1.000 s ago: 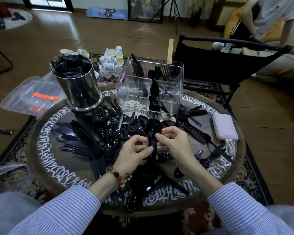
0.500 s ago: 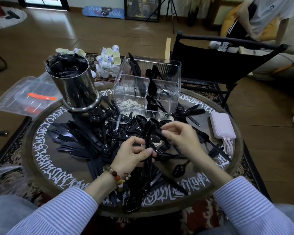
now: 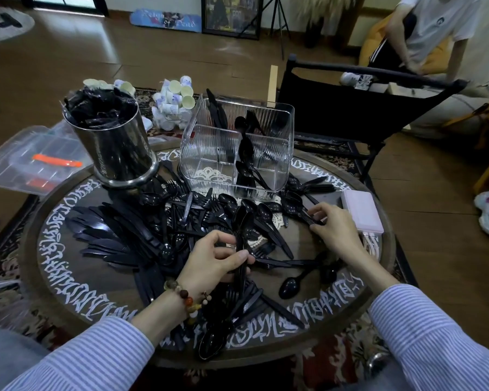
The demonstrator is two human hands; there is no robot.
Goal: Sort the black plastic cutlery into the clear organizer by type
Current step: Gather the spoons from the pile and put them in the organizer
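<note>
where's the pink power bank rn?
Head view: pink power bank lies at the table's right edge, just beyond the right hand.

A home living room, by the look of it: wooden floor [image 3: 181, 60], patterned rug [image 3: 336, 354] under a round low table [image 3: 378, 277], a framed picture [image 3: 232, 15] leaning on the wall. A black folding chair [image 3: 350, 108] stands nearby (someone sits beyond it)

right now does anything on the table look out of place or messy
Yes. Loose black cutlery lies jumbled and mixed by type across the round table; the clear organizer holds only a few pieces. A pink box sits among it.
</note>
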